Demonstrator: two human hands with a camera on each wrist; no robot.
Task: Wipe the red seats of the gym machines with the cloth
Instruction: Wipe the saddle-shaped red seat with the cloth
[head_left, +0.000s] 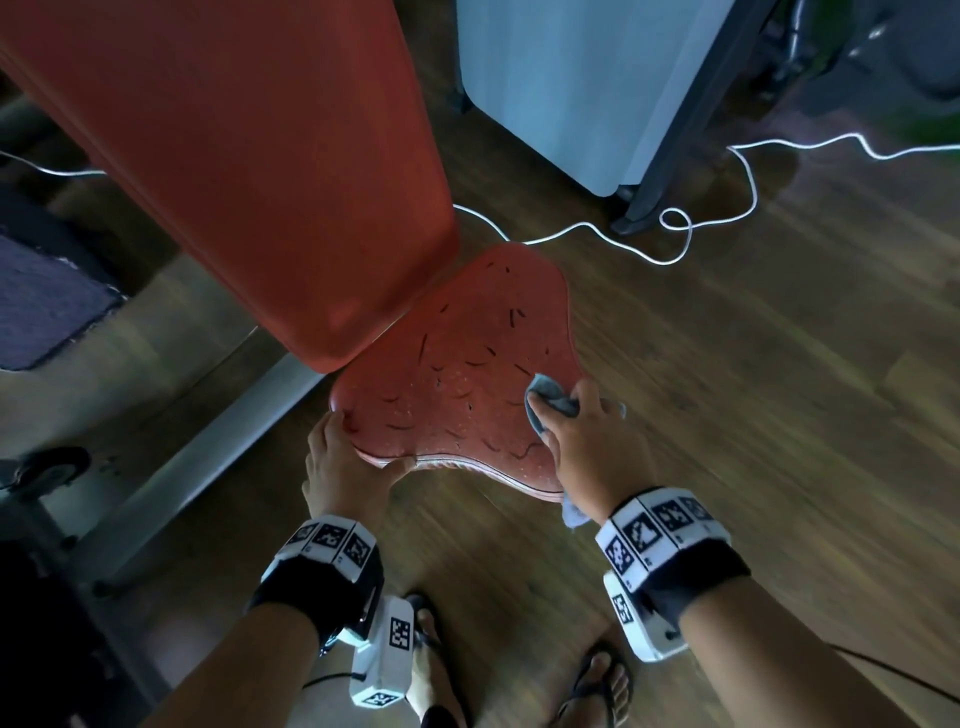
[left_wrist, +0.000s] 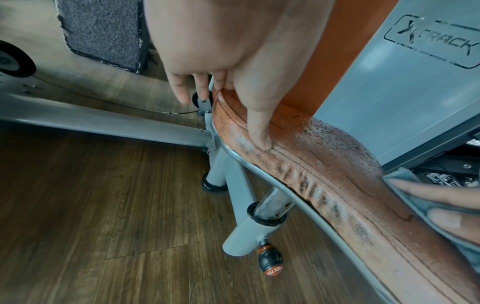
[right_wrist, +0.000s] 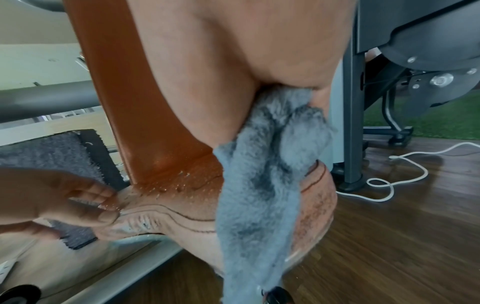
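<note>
On the cracked red seat, below the tall red backrest, both hands are at work. The right hand lies on the seat's right side, pressing a grey cloth down onto the vinyl; the cloth is bunched under the palm and fingers, with folds sticking out past the fingertips toward the backrest and a tail hanging off the seat's near edge by the wrist. In the right wrist view the cloth is gathered into the palm and drapes down over the seat's front rim, so the hand is gripping it. The left hand clasps the seat's near-left corner: its fingers curl over the top surface while the thumb runs along the stitched front edge, as the left wrist view shows with the thumb pressed on the seam. Water droplets speckle the seat near the backrest. Beyond the seat's far edge a white cable loops across the wooden floor, beside a pale grey machine panel.
</note>
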